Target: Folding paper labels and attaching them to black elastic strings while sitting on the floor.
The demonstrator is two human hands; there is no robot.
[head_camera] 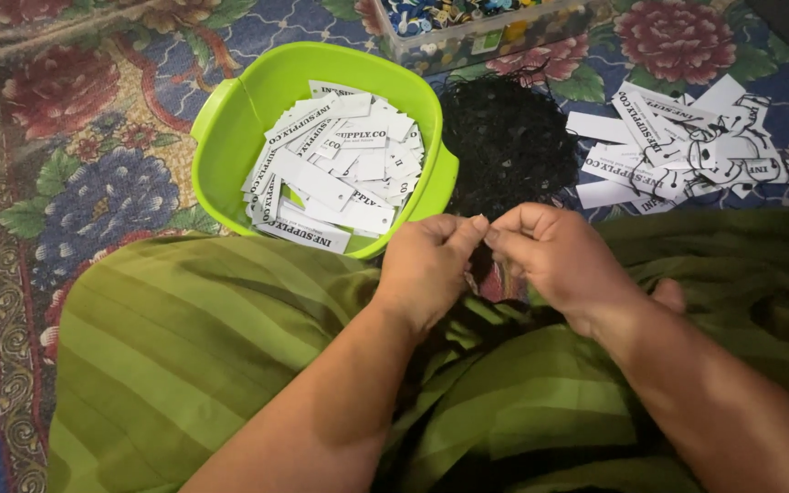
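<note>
Left hand (426,265), right hand (550,251) pinched fingertip to fingertip; pinched item too small to tell; black thread pile (504,146) behind.

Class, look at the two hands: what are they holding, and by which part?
The left hand and right hand pinch fingertips together over the black string pile; probably one thin strand, but too fine to tell.
</note>
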